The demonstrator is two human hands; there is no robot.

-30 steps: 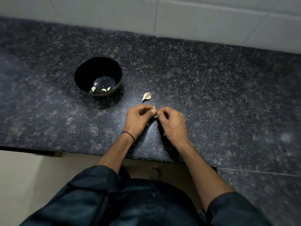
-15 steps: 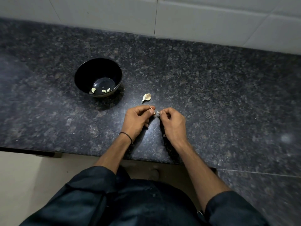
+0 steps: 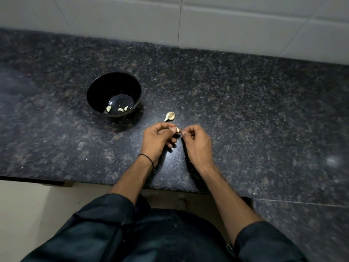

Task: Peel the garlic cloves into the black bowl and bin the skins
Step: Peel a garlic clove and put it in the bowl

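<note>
My left hand [image 3: 157, 139] pinches a small garlic clove [image 3: 177, 130] between thumb and fingertips, just above the dark granite counter [image 3: 245, 110]. My right hand [image 3: 196, 142] sits close beside it, its fingertips pinching a tiny bit of skin at the clove's end. A loose piece of pale garlic skin [image 3: 169, 116] lies on the counter just beyond both hands. The black bowl [image 3: 94, 95] stands to the upper left with three peeled cloves [image 3: 120, 109] in its bottom.
A white tiled wall [image 3: 226, 25] runs along the back of the counter. The counter's front edge [image 3: 56, 181] passes just below my wrists, with pale floor below at the left. No bin is in view.
Both hands have stayed in place while the fingertips worked at the clove. More of the clove shows between my left thumb and fingers now. The bowl and loose skin have not moved.
</note>
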